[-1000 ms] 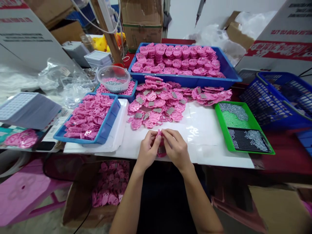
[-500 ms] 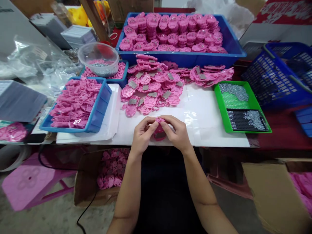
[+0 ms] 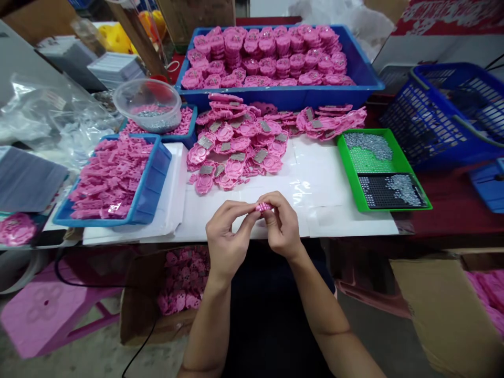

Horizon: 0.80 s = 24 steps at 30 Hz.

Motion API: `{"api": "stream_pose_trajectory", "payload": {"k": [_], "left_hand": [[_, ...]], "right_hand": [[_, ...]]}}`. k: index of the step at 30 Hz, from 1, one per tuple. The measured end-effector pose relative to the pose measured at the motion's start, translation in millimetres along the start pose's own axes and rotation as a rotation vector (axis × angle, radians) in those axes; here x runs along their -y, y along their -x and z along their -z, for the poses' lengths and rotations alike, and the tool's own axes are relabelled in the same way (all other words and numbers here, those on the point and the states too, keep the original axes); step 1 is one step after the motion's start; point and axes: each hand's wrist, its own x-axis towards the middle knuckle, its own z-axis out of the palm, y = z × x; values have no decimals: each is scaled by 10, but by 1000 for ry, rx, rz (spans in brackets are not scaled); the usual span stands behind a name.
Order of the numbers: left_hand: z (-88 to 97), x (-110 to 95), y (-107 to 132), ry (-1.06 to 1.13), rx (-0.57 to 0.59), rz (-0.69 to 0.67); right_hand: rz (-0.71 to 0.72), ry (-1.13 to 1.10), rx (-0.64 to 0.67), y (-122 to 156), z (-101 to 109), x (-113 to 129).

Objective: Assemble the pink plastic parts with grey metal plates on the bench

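Grip narrow on both sides: left hand (image 3: 228, 236) and right hand (image 3: 281, 226) pinch one small pink piece (image 3: 263, 207) between thumbs and fingertips, held over the front part of the counter (image 3: 326, 197), before a loose heap (image 3: 236, 149) of pink shapes with grey patches. Fingers cover much of it; whether one part or two joined cannot be told. Handling, as judged: best with one hand steadying while the other presses or turns, thumbs near the edges, force even and light, since thin plastic could slip or bend; keeping it low over the white surface would make a dropped bit easy to find. Containers: big blue tray (image 3: 283, 96) at the back, rows of stacked pink shapes. To the left, light-blue tray (image 3: 157, 178), piled with narrow pink parts; behind it a small blue tray (image 3: 188, 138) of little pink bits, with a clear bowl (image 3: 120, 105) over it, pink and silvery bits inside. To the right, green tray (image 3: 354, 184): silvery bits in its far half, black grid (image 3: 378, 194) in its near half with more. Beyond, blue basket (image 3: 423, 142), contents too dark to name. Below the counter, cardboard box (image 3: 132, 315) of pink shapes.
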Motion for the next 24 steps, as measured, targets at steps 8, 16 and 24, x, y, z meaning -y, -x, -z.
{"api": "stream_pose_trajectory", "payload": {"k": [8, 16, 24], "left_hand": [[148, -41, -45, 156, 84, -93], [301, -117, -34, 88, 156, -180], [221, -271, 65, -20, 105, -74]], "right_hand": [[5, 28, 131, -36, 201, 417], [56, 43, 318, -29, 417, 478], [179, 484, 259, 41, 345, 554]]}}
